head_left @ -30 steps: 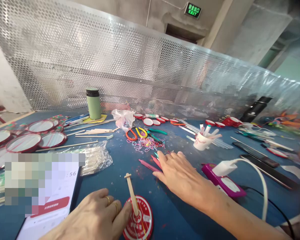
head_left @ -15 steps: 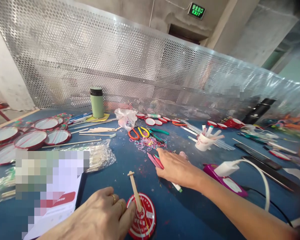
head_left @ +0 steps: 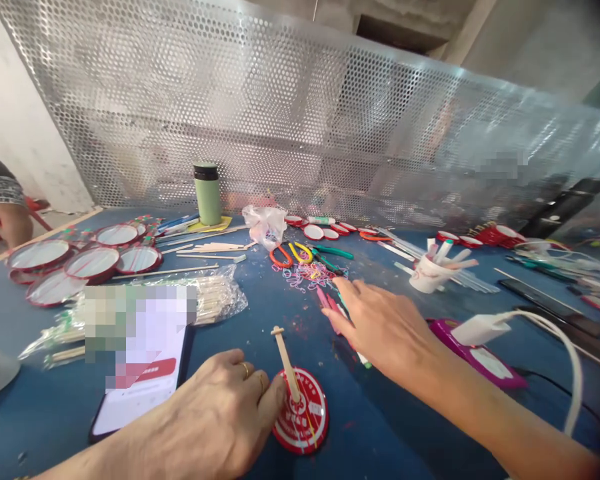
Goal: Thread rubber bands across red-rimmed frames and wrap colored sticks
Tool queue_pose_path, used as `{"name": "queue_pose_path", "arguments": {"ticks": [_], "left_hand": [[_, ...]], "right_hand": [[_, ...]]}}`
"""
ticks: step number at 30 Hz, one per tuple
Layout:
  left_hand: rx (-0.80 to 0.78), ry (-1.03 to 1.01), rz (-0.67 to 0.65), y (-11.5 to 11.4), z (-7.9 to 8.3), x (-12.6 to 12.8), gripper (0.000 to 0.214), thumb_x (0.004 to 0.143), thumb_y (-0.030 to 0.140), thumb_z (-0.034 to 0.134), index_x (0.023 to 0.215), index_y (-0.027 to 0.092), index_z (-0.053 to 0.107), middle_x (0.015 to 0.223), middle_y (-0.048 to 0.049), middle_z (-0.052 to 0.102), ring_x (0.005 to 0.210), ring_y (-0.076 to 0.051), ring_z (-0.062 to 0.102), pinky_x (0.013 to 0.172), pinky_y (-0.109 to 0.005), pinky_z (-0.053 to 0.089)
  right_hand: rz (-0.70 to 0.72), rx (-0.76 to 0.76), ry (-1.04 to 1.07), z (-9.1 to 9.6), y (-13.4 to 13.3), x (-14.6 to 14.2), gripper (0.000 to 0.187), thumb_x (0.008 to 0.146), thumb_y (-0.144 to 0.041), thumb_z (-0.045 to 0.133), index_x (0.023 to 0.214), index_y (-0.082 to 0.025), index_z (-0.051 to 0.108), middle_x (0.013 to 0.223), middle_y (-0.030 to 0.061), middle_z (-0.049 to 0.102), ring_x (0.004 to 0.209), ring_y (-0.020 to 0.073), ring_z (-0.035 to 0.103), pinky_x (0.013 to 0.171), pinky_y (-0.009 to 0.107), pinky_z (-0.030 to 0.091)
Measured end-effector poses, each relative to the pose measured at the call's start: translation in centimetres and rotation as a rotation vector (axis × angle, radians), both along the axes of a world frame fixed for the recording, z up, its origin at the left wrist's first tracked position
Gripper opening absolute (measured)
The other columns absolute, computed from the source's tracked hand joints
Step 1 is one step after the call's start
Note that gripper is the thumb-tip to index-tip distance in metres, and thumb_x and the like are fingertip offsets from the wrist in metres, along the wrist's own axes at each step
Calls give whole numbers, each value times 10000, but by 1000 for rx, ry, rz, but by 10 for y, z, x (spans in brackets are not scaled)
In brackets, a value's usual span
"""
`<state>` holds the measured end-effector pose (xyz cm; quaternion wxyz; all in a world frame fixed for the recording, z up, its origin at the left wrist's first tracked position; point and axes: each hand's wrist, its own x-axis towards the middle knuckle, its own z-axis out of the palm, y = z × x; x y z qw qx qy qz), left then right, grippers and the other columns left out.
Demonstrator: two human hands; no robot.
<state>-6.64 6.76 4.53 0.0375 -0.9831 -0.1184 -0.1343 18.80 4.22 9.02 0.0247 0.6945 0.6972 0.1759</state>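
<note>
On the blue table, my left hand is closed, its thumb and a finger at the left edge of a round red lid with white print. A flat wooden stick with a short crosspiece at its far end lies over the lid's middle. Farther right, my right hand reaches over several slim pink pens or markers. Its thumb is spread from the fingers, with the pink things between them. Whether it touches them I cannot tell. Beyond its fingertips is a pile of pink rubber bands.
A phone lies left of my left hand, near bagged sticks and round white-faced drums. Pliers, a green tumbler and a cup of markers stand farther back. A purple power strip with cable is at right.
The view has shifted, so the table things sit farther right and slightly higher. My right thumb has spread farther over the pink things. My left hand stays at the lid.
</note>
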Motion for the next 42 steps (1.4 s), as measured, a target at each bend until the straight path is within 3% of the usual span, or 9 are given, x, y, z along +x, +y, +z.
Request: {"name": "queue_pose_path", "arguments": {"ticks": [4,7,17,24,32,35,37,40,42], "left_hand": [[3,11,165,5,-3,3,150,931,95,469,941,196,579,794,-23,627,635,-192,555,610,-336,442],[-13,31,289,8,4,6,206,902,40,448,931,174,602,833,-49,636,683,-193,583,651,-334,490],[75,123,372,12,-6,8,353,850,-14,440,1133,119,604,891,-75,652,789,-208,622,773,-382,517],[46,-30,236,-3,-3,7,55,867,140,565,845,177,600,811,-42,626,685,-192,558,661,-343,428],[64,-58,194,-7,0,8,147,855,120,528,731,198,518,678,-18,575,549,-178,496,563,-337,384],[37,-17,267,-4,-3,5,117,839,94,493,803,204,503,743,-24,592,588,-189,540,568,-328,420],[40,12,321,-3,-3,4,134,813,78,485,848,208,485,752,-20,584,601,-193,554,557,-313,437],[57,49,398,-3,0,3,183,775,40,467,834,212,443,677,10,530,560,-168,534,535,-270,434],[61,55,421,-3,4,4,198,768,26,457,821,214,426,646,24,505,527,-151,510,525,-253,428]], "right_hand": [[335,126,171,-2,-19,-17,141,978,-208,504,1021,-200,638,946,75,717,850,240,696,794,404,525],[456,125,299,-10,-17,-28,199,964,-117,466,931,-174,653,916,81,697,820,217,673,765,369,543],[473,-35,440,-40,-9,-33,450,929,-20,401,1316,-164,581,920,74,618,824,202,622,743,357,560],[465,-94,451,-41,-8,-33,477,935,-30,416,1376,-162,539,905,63,590,802,205,605,730,367,557],[492,-18,404,-39,-9,-35,448,942,-62,375,1332,-163,570,864,67,620,760,212,625,683,369,553],[482,104,392,-34,-16,-36,367,1001,-156,368,1295,-147,587,920,103,670,825,238,663,733,394,565],[468,153,386,-33,-25,-39,373,1029,-354,399,1287,-153,578,967,131,697,876,279,680,755,429,570],[445,146,361,-37,-39,-45,724,893,-715,467,1367,-170,505,1014,173,712,860,348,686,726,487,570],[437,128,333,-42,-46,-49,899,794,-818,491,1415,-169,450,1026,195,710,817,367,685,692,505,568]]}}
